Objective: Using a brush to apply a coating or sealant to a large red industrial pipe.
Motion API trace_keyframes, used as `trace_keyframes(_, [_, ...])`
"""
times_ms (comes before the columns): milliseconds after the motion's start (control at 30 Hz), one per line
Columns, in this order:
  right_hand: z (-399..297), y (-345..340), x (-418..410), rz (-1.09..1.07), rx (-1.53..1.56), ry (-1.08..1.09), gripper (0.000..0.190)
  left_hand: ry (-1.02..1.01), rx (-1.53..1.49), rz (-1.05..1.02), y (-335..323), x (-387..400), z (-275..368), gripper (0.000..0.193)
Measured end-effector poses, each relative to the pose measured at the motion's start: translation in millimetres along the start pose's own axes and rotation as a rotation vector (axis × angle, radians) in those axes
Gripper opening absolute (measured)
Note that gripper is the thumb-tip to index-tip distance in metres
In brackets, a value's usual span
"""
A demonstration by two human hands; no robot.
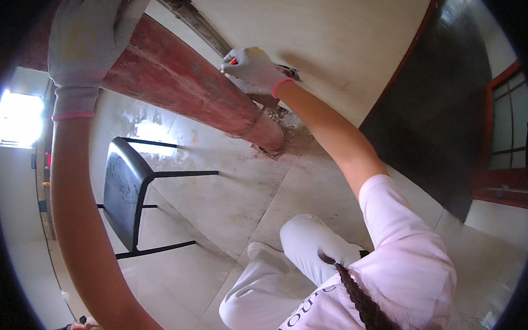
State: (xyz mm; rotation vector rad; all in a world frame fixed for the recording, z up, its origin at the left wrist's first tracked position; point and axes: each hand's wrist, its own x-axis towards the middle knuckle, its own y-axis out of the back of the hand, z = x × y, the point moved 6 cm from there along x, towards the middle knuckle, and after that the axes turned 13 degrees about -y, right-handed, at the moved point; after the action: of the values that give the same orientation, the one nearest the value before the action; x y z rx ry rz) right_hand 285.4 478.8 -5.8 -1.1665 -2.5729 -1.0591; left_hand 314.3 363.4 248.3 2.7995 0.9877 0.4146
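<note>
A knitted work glove, pale with a pink cuff, covers my left hand [83, 44] at the upper left. It lies over the upper part of a worn red pipe [191, 84]; its fingertips are cut off by the picture's top edge. My right hand [254, 67], gloved the same way, is closed around a small red-handled tool [234, 61], mostly hidden by the fingers. That hand is beside the pipe's lower part, close to the wall. Below it shows a flat brown piece [265, 99]; whether it belongs to the tool I cannot tell.
A thinner, grimy pipe [198, 25] runs along the pale wall [338, 31]. Rubble [288, 120] surrounds the red pipe's foot. A black chair [127, 196] stands on the tiled floor [221, 201] at left. To the right are a dark floor strip [441, 115] and a red-framed door [507, 130].
</note>
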Motion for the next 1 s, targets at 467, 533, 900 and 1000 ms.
trace_keyframes(467, [-8,33,-19,-0.063,-0.264,-0.333,0.030,-0.051,-0.003,-0.066,3,-3,-6,0.034])
trace_keyframes(533, [2,24,-14,0.000,-0.194,-0.336,0.030,-0.049,-0.006,0.009,3,-2,-4,0.034])
trace_keyframes(900, [14,14,-66,0.171,-0.024,-0.361,0.022,-0.076,0.015,0.137,8,-10,-5,0.032])
trace_keyframes(1000, [22,5,-54,0.258,0.016,-0.177,0.022,-0.047,-0.077,0.190,12,-7,-5,0.031])
